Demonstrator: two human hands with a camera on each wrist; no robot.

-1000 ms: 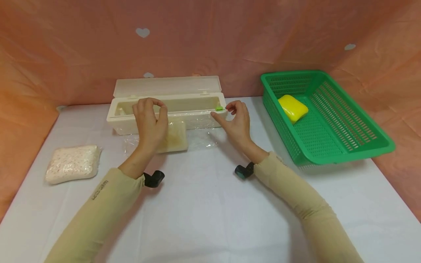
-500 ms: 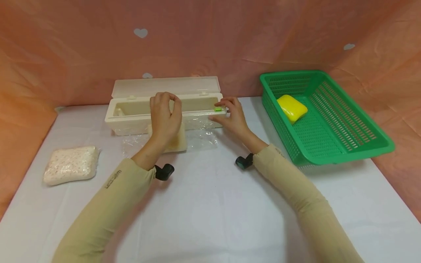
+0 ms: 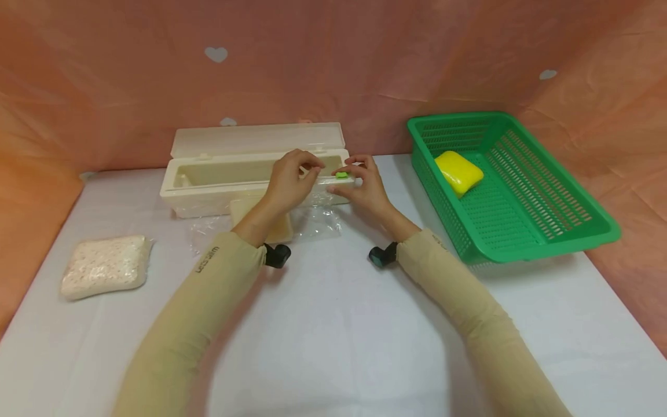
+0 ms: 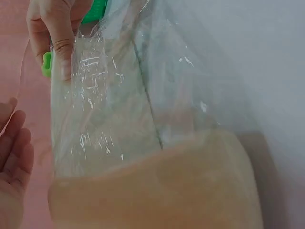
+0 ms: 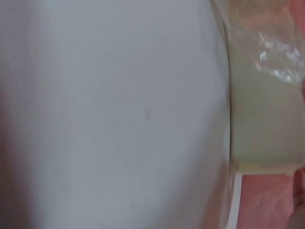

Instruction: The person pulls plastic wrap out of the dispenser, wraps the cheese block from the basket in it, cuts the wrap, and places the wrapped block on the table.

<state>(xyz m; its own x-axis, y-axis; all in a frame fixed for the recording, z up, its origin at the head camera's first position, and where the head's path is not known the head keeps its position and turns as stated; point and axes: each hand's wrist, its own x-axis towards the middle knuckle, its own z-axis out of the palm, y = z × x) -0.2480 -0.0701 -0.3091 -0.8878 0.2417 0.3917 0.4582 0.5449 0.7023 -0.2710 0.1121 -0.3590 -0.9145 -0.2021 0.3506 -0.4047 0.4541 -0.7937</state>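
A long cream cling film dispenser stands at the back of the table with its lid raised. Clear film hangs down its front wall and spreads onto the table. A small green slide cutter sits at the right end of the top front edge. My right hand grips that end, thumb on the front wall and fingers over the edge beside the cutter. Above the trough, left of the cutter, my left hand has its fingers loosely bent and apart from the thumb, holding nothing visible. A beige block rests on the film, partly hidden by my left wrist.
To the right, a green basket holds a yellow wrapped packet. A speckled white wrapped packet lies at the table's left. A pink curtain closes off the back.
My left hand has moved rightward along the dispenser toward the green cutter. My right fingers have drawn in over the dispenser's edge at the cutter.
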